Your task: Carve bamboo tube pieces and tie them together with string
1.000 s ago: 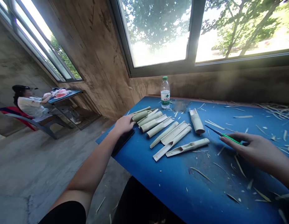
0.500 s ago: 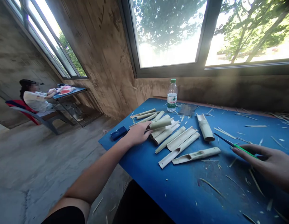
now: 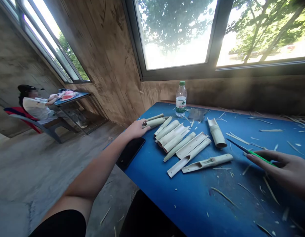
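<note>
My left hand reaches to the left end of a row of bamboo pieces, its fingers closed around the near end of a pale bamboo piece. Its fingertips are partly hidden. Beside it lie split bamboo pieces, some hollowed into troughs, and one with small holes. Nearer me is a notched bamboo piece; a wider cut bamboo tube rests farther right. At the right edge my right hand grips a green-handled knife, its thin dark blade pointing left toward the tube.
A black phone lies at the left edge of the blue table. A water bottle stands at the back, near a blurred patch. Bamboo shavings are scattered about. Another person sits at a far table on the left.
My left hand has moved left from the middle of the bamboo row to its left end, uncovering pieces there. The phone now shows black. My right hand with the knife has barely moved.
</note>
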A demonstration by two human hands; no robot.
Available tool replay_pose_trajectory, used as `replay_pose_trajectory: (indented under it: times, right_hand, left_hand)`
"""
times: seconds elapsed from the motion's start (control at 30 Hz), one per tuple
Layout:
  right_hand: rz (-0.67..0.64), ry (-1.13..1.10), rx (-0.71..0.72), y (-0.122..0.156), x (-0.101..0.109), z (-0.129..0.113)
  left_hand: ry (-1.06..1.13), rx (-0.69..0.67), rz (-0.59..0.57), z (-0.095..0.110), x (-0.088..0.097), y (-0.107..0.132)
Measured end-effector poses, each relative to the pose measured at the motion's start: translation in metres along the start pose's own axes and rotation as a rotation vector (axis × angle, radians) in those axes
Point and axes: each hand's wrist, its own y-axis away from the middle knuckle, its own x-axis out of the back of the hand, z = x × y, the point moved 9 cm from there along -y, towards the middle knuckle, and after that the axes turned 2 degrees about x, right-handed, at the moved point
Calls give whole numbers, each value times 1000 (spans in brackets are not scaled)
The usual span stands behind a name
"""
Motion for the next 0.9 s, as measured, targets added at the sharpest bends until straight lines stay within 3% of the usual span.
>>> replay_pose_trajectory:
  times: [0.1, 0.27, 0.5, 0.67, 0.9]
  right_hand:
    - [-86, -55, -100, 5, -1, -3]
    - [-74, -82, -97, 6, 2, -7]
    - [-87, -54, -117, 11, 7, -19]
    - [-102, -72, -102, 17, 13, -37]
    - [-51, -85, -92, 20, 26, -43]
  left_hand:
    - [6, -56, -15, 16, -16, 2]
    - [-7, -97, 67, 40, -8, 8]
    - [58, -197, -92, 76, -30, 41]
    - [6, -191, -74, 75, -35, 39]
    - [-108, -77, 39, 56, -15, 20]
